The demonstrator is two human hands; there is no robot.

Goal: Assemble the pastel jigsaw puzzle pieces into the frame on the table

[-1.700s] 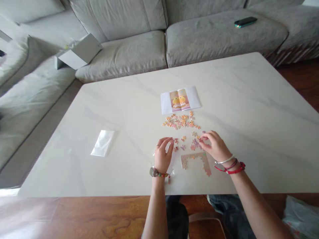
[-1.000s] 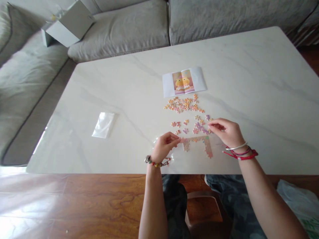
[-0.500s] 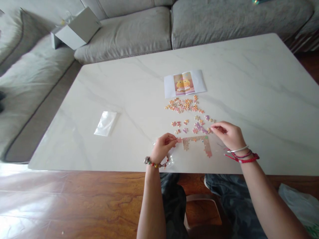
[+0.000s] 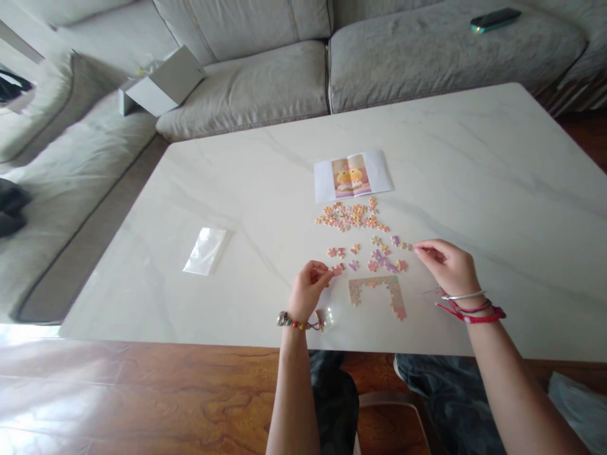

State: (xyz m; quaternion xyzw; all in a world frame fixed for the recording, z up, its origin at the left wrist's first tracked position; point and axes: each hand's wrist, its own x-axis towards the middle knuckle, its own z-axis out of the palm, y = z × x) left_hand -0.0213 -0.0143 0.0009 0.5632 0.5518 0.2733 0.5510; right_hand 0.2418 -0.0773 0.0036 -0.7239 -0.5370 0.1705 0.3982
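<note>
Left of the jigsaw border (image 4: 374, 287), the left hand (image 4: 308, 292) has its fingertips at a pink piece (image 4: 337, 269) — grip unclear — while the right hand (image 4: 448, 267), loosely pinched and seemingly empty, hovers beside loose pieces (image 4: 385, 254).

My L hand (image 4: 308, 291) w/ multicolour bead bracelet (image 4: 294, 323); R hand (image 4: 448, 267) w/ thin silver bangle (image 4: 463, 295), red cord bands (image 4: 472, 316); dark camo-print trousers (image 4: 450, 392).

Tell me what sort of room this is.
Most likely a home living room: a grey fabric sectional sofa with a phone lying on it, and jigsaw puzzle pieces spread on a marble-look table.
</note>
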